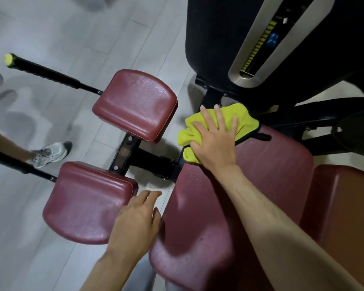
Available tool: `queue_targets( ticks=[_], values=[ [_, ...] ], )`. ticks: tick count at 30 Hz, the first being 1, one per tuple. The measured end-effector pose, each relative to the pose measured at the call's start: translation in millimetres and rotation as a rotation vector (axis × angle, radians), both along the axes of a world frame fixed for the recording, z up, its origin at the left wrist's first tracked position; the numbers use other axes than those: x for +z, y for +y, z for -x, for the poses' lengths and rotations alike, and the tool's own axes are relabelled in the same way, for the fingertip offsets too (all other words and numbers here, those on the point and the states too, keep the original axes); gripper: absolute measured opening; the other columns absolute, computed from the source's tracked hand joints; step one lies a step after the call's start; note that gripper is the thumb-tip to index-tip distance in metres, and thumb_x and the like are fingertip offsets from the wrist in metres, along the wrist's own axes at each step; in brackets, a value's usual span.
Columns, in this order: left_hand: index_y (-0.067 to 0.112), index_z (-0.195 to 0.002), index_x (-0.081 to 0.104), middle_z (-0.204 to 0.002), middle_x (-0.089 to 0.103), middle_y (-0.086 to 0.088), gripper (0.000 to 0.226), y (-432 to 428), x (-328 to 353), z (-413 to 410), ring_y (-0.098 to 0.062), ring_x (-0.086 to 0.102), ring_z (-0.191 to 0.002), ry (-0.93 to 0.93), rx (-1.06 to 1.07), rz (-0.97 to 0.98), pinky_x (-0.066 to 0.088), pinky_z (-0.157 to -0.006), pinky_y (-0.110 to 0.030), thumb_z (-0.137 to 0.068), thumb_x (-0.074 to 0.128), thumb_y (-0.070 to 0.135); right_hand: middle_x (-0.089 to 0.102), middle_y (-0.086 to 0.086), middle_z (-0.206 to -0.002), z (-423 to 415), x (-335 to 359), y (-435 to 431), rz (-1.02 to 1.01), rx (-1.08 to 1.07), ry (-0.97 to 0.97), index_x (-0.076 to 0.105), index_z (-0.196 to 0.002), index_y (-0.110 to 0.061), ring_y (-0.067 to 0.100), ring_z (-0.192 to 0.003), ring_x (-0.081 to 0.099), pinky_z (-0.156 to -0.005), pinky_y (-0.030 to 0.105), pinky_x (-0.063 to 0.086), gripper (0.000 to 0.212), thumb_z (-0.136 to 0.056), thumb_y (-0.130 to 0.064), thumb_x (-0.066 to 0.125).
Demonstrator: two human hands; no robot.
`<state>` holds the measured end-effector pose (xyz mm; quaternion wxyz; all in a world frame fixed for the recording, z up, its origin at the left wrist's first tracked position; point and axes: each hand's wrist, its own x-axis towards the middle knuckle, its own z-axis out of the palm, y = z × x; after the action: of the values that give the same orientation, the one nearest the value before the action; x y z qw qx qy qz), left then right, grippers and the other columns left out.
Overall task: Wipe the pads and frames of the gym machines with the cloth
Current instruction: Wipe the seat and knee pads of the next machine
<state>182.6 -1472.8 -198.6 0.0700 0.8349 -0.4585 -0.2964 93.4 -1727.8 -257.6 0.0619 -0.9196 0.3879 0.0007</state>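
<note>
Head view, steeply downward, close overhead

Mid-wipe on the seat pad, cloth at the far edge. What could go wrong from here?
1. The bunched yellow microfibre cloth overhangs the large maroon vinyl seat pad under a flat right hand; it could slip off or snag on the black steel frame.
2. The left hand hovers by the gap beside the smaller maroon pad; if that pad's arm swings, it might pinch.
</note>
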Motion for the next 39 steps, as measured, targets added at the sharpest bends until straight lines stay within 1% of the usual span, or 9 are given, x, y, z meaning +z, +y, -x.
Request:
queue_targets(
  ticks=[2, 5, 9, 14, 18, 24, 30, 34, 39],
  values=[
    [0.023, -0.126, 0.063, -0.116, 0.066, 0.004, 0.046, 5.3, 1.7, -0.7, -0.025, 0.066, -0.096, -0.006, -0.025, 0.007, 0.058, -0.069, -0.044, -0.089, 0.037, 0.033, 0.025, -0.003, -0.169, 12.6, 4.8, 36.2, -0.033, 0.059, 0.038, 0.06, -0.135, -0.034, 0.031, -0.158, 0.01, -0.118, 0.072, 0.009, 0.057, -0.082, -0.054, 0.051],
    [0.024, -0.124, 0.061, -0.115, 0.064, 0.003, 0.042, 16.2, 3.1, -6.5, -0.027, 0.066, -0.093, -0.011, -0.056, 0.013, 0.057, -0.065, -0.045, -0.088, 0.04, 0.031, 0.017, -0.002, -0.171, 28.3, 10.0, 103.8, -0.081, 0.101, 0.064, 0.053, -0.142, -0.036, 0.032, -0.159, 0.004, -0.117, 0.073, 0.009, 0.064, -0.082, -0.057, 0.058],
    [0.026, -0.121, 0.06, -0.113, 0.061, 0.004, 0.042, 31.3, 11.2, -15.9, -0.026, 0.062, -0.094, -0.017, -0.079, 0.03, 0.053, -0.066, -0.043, -0.088, 0.036, 0.034, 0.004, -0.001, -0.174, 55.1, 7.6, 207.1, -0.114, 0.09, 0.127, 0.033, -0.158, -0.039, 0.033, -0.159, -0.001, -0.116, 0.075, 0.011, 0.09, -0.079, -0.064, 0.066],
    [0.023, -0.123, 0.061, -0.113, 0.063, 0.002, 0.035, 64.1, 17.2, -24.4, -0.029, 0.062, -0.093, -0.018, -0.064, 0.066, 0.049, -0.068, -0.038, -0.089, 0.051, 0.02, 0.004, -0.001, -0.174, 86.9, 13.6, 273.4, -0.071, 0.09, 0.164, 0.015, -0.164, -0.039, 0.032, -0.159, 0.007, -0.117, 0.072, 0.021, 0.117, -0.068, -0.062, 0.078],
    [0.02, -0.12, 0.065, -0.11, 0.066, -0.001, 0.038, 91.1, 17.5, -28.0, -0.032, 0.063, -0.088, -0.035, -0.074, 0.071, 0.054, -0.067, -0.042, -0.085, 0.049, 0.022, 0.0, -0.002, -0.174, 80.0, 11.8, 227.6, -0.034, 0.106, 0.186, 0.01, -0.164, -0.04, 0.029, -0.16, 0.004, -0.12, 0.068, 0.016, 0.108, -0.077, -0.056, 0.072],
    [0.022, -0.129, 0.06, -0.114, 0.061, 0.002, 0.035, 116.5, 2.0, -33.9, -0.024, 0.058, -0.093, -0.036, -0.093, 0.048, 0.043, -0.07, -0.034, -0.094, 0.058, 0.017, 0.011, -0.002, -0.173, 27.0, 1.7, 151.0, -0.01, -0.232, 0.118, 0.028, -0.159, -0.042, 0.029, -0.159, 0.007, -0.12, 0.069, 0.011, 0.074, -0.091, -0.055, 0.054],
    [0.023, -0.128, 0.059, -0.118, 0.063, 0.001, 0.036, 110.3, 3.6, -32.2, -0.027, 0.058, -0.097, -0.021, -0.085, 0.049, 0.044, -0.072, -0.038, -0.093, 0.056, 0.018, -0.003, 0.0, -0.174, 63.9, 13.7, 260.7, -0.074, -0.037, 0.138, 0.02, -0.162, -0.042, 0.031, -0.159, -0.002, -0.119, 0.07, 0.012, 0.093, -0.081, -0.06, 0.063],
    [0.021, -0.126, 0.063, -0.118, 0.064, 0.001, 0.037, 101.0, 9.8, -24.9, -0.027, 0.061, -0.1, -0.013, -0.105, 0.09, 0.049, -0.075, -0.04, -0.09, 0.06, 0.015, 0.008, -0.001, -0.173, 117.3, 14.2, 336.4, -0.062, 0.07, 0.178, 0.021, -0.162, -0.041, 0.03, -0.159, 0.009, -0.118, 0.067, 0.022, 0.113, -0.066, -0.064, 0.075],
    [0.023, -0.127, 0.06, -0.117, 0.062, 0.003, 0.036, 94.8, 8.7, -19.3, -0.026, 0.06, -0.098, -0.007, -0.122, 0.104, 0.053, -0.076, -0.043, -0.093, 0.056, 0.016, 0.007, -0.004, -0.173, 111.9, 16.1, 300.2, -0.058, -0.041, 0.123, 0.019, -0.162, -0.042, 0.027, -0.159, 0.012, -0.121, 0.063, 0.02, 0.097, -0.076, -0.056, 0.06]
  ],
)
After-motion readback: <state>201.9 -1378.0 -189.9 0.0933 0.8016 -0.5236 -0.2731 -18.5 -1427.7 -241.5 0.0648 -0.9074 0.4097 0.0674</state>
